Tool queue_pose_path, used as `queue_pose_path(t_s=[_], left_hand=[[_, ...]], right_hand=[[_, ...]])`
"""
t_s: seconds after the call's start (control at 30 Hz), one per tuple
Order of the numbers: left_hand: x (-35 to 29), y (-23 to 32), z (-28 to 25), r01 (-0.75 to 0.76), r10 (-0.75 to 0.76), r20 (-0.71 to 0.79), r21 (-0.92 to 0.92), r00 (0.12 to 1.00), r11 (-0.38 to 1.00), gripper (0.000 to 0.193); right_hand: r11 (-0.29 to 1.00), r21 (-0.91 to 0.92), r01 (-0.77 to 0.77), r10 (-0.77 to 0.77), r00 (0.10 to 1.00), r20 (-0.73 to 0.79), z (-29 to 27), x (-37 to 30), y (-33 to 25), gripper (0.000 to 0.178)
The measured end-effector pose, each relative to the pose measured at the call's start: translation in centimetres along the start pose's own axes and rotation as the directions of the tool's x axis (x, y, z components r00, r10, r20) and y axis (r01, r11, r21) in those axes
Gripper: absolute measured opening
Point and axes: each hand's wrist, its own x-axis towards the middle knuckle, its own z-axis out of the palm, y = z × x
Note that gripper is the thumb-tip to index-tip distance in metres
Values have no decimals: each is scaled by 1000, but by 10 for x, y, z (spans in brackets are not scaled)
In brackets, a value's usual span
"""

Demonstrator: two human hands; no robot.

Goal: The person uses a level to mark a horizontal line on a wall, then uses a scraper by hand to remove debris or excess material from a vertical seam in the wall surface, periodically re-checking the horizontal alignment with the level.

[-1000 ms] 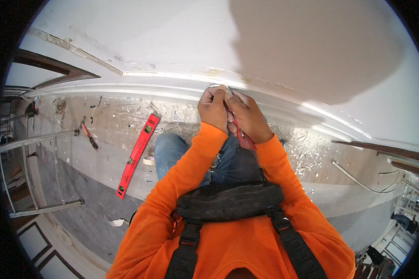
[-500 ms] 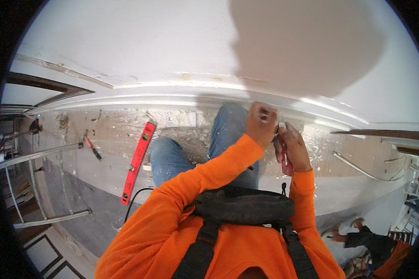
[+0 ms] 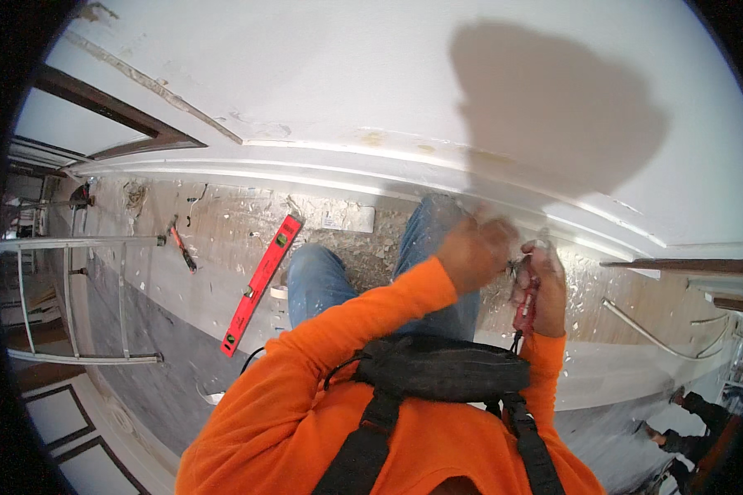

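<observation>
My right hand (image 3: pixel 546 285), in an orange sleeve, is closed round a hand tool with red handles (image 3: pixel 524 312). The tool's working end is hidden by the fingers, so its exact kind does not show. Just left of it, at about the same height, my left hand (image 3: pixel 477 254) is smeared by motion; its fingers and anything in them cannot be made out. Both hands are in front of the white skirting moulding (image 3: pixel 404 183) at the foot of the wall, over my bent knees (image 3: pixel 318 280).
A red spirit level (image 3: pixel 262 285) lies left of my knees. Farther left are a red-handled tool (image 3: pixel 182 246) and a metal ladder (image 3: pixel 74 242). A white plate (image 3: pixel 348 218) rests among debris. At right are a bent metal tube (image 3: pixel 648 334) and another person (image 3: pixel 706 429).
The view has turned a little, shifting the floor things rightward. My left hand has come away from the right hand, blurring. The right hand still grips the red-handled tool.
</observation>
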Motion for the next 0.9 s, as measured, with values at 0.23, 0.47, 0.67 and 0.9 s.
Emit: queue_pose_path(t_s=[0.23,0.47,0.67,0.9], left_hand=[[-31,-89,-22,367,-617,-347,-565,707,739,56],[-142,-159,-33,572,-835,195,-804,514,164,30],[-171,-191,-43,271,-917,313,-931,248,-245,21],[-198,-237,-45,9,-944,302,-953,136,-304,26]], right_hand=[[989,-43,-139,133,985,-107,16,3,9,39],[978,14,-206,151,760,632,159,66,51,36],[955,35,-296,180,666,724,304,90,72,37],[745,309,-591,213,650,729,399,95,94,30]])
